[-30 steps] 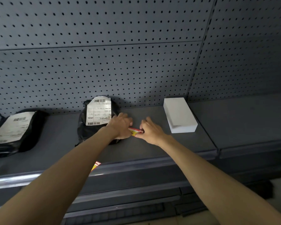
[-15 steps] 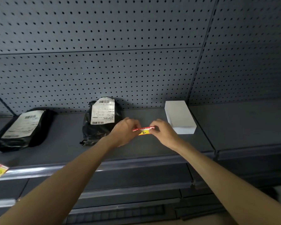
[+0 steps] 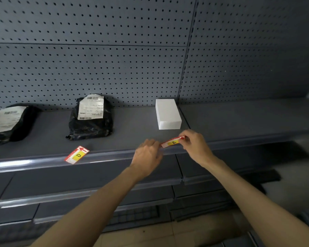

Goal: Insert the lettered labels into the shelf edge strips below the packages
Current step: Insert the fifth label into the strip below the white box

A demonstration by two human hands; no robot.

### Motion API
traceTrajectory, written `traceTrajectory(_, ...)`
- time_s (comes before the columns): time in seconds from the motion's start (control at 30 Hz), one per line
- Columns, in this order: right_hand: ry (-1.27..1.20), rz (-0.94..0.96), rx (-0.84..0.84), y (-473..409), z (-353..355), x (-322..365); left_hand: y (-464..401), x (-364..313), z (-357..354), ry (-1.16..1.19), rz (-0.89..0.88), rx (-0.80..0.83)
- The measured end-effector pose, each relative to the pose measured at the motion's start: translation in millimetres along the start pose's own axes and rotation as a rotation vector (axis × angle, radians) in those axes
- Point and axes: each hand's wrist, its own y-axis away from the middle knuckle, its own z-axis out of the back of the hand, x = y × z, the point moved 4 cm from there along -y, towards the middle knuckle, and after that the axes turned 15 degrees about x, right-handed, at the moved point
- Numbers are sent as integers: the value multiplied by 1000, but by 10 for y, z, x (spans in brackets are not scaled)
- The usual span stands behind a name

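I hold a red, white and yellow label marked E point(image 3: 173, 142) by both ends: my left hand point(image 3: 147, 154) pinches its left end, my right hand point(image 3: 196, 146) its right end. It hovers just above the shelf edge strip point(image 3: 114, 156), in front of the white box point(image 3: 167, 114). A second label marked D point(image 3: 76, 154) lies tilted on the shelf's front edge, in front of a black bagged package point(image 3: 91, 120) with a white shipping slip. Another black package point(image 3: 9, 122) lies at the far left.
A grey pegboard wall point(image 3: 96, 59) backs the shelf. The neighbouring shelf bay point(image 3: 248, 118) on the right holds nothing. Lower shelves with their own edge strips point(image 3: 78, 195) step out below, with a tiled floor at the bottom.
Both hands have carried the E label from beside the middle black package to the right and toward the shelf's front edge, below the white box. The view has shifted, revealing the D label.
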Motion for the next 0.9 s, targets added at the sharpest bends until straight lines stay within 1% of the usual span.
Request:
traceTrajectory(0.1,13,-20,-18,97,148,-171,33,-133,-224,-113,21,47)
traceTrajectory(0.27,20,-16,5,146,258,-353,11,-237,-385,-241,120,86)
traceTrajectory(0.37,16,3,14,149,268,-403,43,-256,-436,-253,167,97)
traceTrajectory(0.63,2,26,32,73,267,-486,38,-361,-409,-252,199,18)
traceTrajectory(0.9,21,52,55,-30,190,-482,-40,-339,-369,-218,212,-5)
